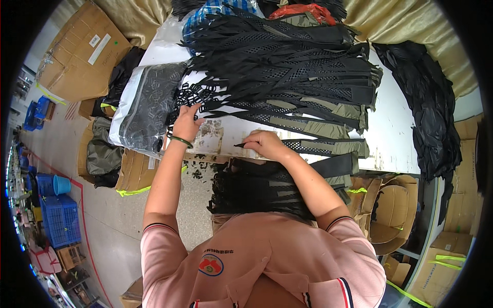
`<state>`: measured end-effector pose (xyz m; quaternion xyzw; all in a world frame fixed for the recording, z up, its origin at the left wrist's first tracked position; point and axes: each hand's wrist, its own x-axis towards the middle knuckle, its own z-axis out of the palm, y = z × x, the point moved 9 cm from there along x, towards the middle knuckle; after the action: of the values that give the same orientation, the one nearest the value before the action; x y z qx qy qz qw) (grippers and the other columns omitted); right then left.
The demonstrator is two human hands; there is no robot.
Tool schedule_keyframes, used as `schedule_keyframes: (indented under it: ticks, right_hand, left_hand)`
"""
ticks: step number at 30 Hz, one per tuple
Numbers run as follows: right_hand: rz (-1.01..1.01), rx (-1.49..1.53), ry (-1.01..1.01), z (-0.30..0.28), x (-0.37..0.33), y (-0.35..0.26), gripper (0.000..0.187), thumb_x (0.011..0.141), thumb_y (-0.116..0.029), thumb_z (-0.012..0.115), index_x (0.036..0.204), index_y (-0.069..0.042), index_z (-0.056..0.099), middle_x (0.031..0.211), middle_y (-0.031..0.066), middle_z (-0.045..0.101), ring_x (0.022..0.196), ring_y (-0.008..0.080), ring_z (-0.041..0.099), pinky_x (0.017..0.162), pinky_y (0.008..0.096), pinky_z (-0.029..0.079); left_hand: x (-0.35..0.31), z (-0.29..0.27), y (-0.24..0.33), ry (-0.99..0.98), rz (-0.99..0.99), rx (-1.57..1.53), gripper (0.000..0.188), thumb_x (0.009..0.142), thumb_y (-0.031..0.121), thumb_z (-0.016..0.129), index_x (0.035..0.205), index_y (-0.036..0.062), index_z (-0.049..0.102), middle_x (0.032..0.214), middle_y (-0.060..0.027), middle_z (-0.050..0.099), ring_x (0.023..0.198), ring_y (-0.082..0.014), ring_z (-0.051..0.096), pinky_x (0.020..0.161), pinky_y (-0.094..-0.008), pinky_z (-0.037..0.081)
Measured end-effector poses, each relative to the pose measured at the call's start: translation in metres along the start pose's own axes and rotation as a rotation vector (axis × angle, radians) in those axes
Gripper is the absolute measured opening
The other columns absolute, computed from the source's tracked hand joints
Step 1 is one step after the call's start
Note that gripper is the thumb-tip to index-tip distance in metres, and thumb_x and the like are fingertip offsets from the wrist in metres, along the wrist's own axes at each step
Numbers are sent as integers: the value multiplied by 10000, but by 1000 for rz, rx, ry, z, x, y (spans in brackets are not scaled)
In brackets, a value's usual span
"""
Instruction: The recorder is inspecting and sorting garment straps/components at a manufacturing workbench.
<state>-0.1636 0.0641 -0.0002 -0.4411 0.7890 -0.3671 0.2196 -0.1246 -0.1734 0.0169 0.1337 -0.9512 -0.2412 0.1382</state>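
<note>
Black mesh piece (321,147) with a grey-green panel lies along the near edge of the table (398,123), passing under the wrist of the right hand (268,146). That hand is closed in a pinch on its narrow end, the dark tip poking out leftward. Handling it well probably means gripping close behind the tip, leaving enough showing to feed through a slot, and lifting just one of the loose black buckles (197,94) squarely, since they look prone to tangling. The left hand (186,124) is at the near side of that pile, thumb and fingers parted; whether a buckle lies beneath the fingertips cannot be told. Its forearm runs nearly straight up from the elbow, palm down, while the right forearm slants inward, wrist low over the table.
</note>
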Motion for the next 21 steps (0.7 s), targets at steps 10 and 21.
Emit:
schedule_keyframes:
  ticks: [10, 21]
  right_hand:
    - [164, -90, -73, 3, 9, 7, 202, 811, -259, 626, 927, -107, 690, 874, 96, 672, 851, 283, 629, 765, 363, 487]
    - [168, 258, 68, -5, 4, 20, 196, 821, -209, 660, 929, -47, 675, 794, 87, 671, 718, 195, 626, 664, 302, 481]
  left_hand:
    - [27, 3, 4, -145, -90, 101, 360, 677, 190, 795, 951, 67, 598, 999, -164, 523, 911, -368, 577, 765, -429, 481]
    - [5, -16, -12, 73, -30, -80, 271, 644, 18, 768, 744, 28, 516, 664, -103, 566, 612, -299, 553, 589, -361, 460]
